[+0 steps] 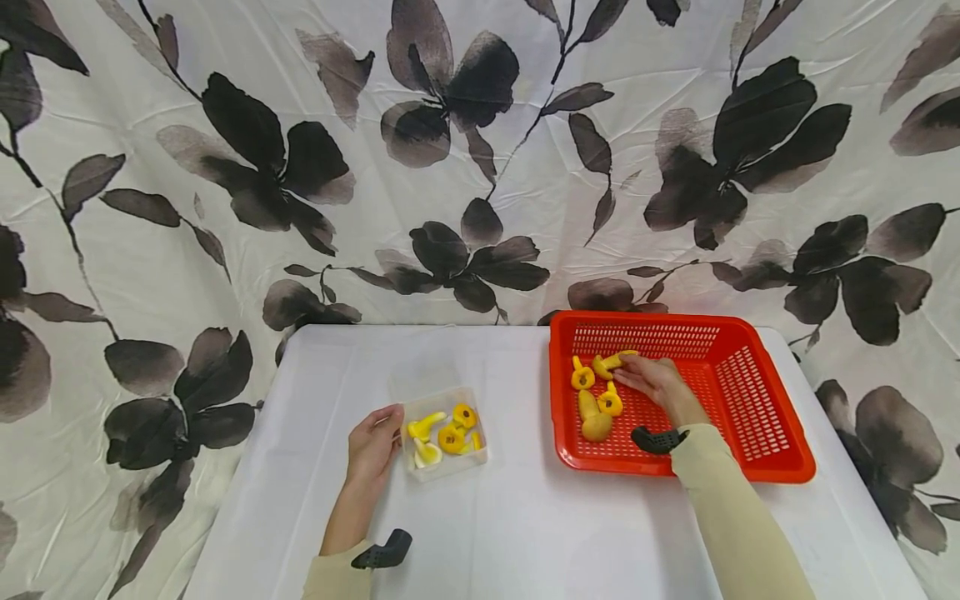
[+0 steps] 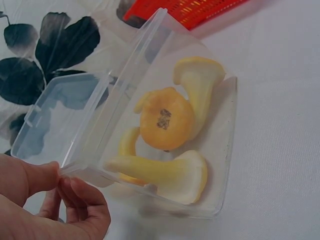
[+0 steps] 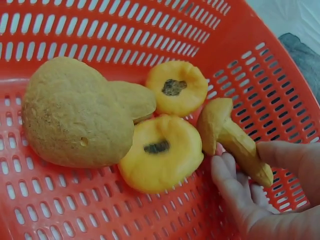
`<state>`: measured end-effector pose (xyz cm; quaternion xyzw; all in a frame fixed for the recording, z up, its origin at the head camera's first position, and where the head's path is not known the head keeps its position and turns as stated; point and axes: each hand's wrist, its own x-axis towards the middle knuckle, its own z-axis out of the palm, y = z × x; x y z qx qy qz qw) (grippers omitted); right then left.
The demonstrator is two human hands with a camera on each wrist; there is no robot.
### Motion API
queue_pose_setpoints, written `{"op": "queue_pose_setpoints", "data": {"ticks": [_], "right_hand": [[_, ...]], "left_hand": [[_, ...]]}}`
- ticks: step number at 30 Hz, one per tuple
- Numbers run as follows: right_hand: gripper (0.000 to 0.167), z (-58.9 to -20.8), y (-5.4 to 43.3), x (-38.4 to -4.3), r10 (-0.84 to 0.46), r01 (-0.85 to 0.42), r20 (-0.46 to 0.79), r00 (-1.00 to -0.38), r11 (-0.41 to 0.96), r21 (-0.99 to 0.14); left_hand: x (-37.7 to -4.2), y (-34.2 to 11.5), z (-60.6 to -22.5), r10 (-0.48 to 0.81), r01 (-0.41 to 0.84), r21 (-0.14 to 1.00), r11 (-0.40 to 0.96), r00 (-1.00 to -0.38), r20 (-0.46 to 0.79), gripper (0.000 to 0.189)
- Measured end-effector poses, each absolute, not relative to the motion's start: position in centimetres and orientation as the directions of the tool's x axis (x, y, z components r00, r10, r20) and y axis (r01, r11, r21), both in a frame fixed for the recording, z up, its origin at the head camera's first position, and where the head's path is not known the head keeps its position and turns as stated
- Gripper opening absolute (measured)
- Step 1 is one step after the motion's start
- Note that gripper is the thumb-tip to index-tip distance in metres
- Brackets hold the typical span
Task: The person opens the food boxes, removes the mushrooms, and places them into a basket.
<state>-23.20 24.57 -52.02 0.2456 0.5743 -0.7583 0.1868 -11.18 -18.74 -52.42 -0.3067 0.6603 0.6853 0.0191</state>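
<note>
right hand (image 1: 660, 385) pinches mushroom (image 3: 215, 120) in basket (image 1: 765, 398), left hand (image 1: 371, 446) grips box (image 1: 448, 470)

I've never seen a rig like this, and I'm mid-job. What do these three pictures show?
There is no robot: a person works bare-handed. The wide picture comes from a camera on the head, looking forward and down; the two closer ones come from cameras on each wrist. On the white-covered table stand a clear plastic box, its lid open and yellow mushrooms inside, and, to its right, a red slotted basket. The left hand holds the box by its edge. In the basket, the right hand pinches a small tan mushroom by its stem; near it lie a large tan mushroom and two yellow-orange mushrooms.
</note>
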Motion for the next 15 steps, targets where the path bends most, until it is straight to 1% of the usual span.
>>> {"op": "queue_pose_setpoints", "data": {"ticks": [4,8,11,15], "right_hand": [[0.049,-51.99,24.69,-23.03,0.009,0.571,-0.586,-0.810,-0.215,-0.792],[0.051,-51.83,25.02,-22.84,0.013,0.597,-0.604,-0.797,-0.137,-0.790],[0.052,-51.59,25.19,-22.60,0.003,0.620,-0.620,-0.785,-0.029,-0.784],[0.050,-51.27,25.13,-22.26,-0.009,0.613,-0.616,-0.788,0.097,-0.784]], "left_hand": [[-11.26,-18.74,-52.54,-0.381,-0.430,0.893,-0.130,-0.810,-0.446,0.039],[-11.33,-18.74,-52.60,-0.381,-0.427,0.893,-0.142,-0.810,-0.447,0.038],[-11.39,-18.72,-52.63,-0.384,-0.420,0.895,-0.147,-0.810,-0.443,0.037],[-11.42,-18.77,-52.71,-0.389,-0.418,0.897,-0.142,-0.810,-0.439,0.037]]}}
